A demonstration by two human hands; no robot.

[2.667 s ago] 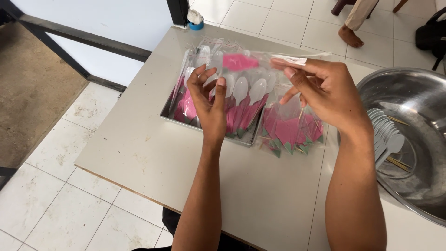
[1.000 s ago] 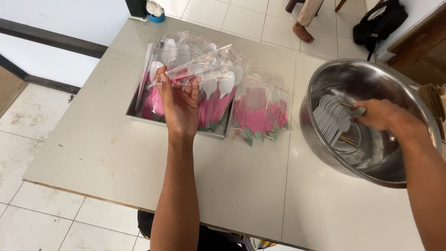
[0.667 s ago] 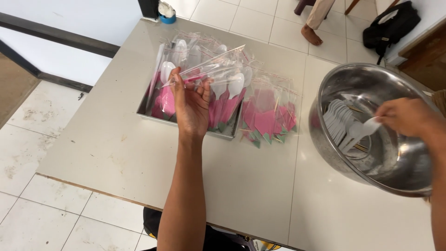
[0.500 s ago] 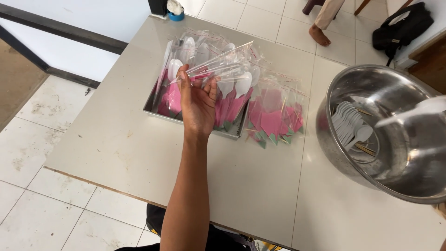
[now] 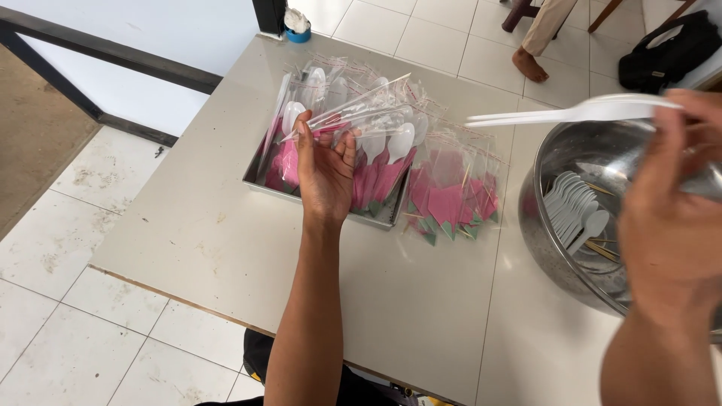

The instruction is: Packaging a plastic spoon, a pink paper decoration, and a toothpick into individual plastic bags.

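Right hand (image 5: 669,218) pinches a white plastic spoon (image 5: 579,114), long axis pointing left toward the clear sleeve (image 5: 353,116) pinched by the left hand (image 5: 325,169).

The left hand (image 5: 325,169) is pinching a clear plastic sleeve (image 5: 353,113) above a metal tray (image 5: 323,204) of packed spoons and pink napkins, while the right hand (image 5: 669,218) is holding a white plastic spoon (image 5: 571,114) over a steel bowl (image 5: 545,225) of spoons on the grey table (image 5: 195,240).
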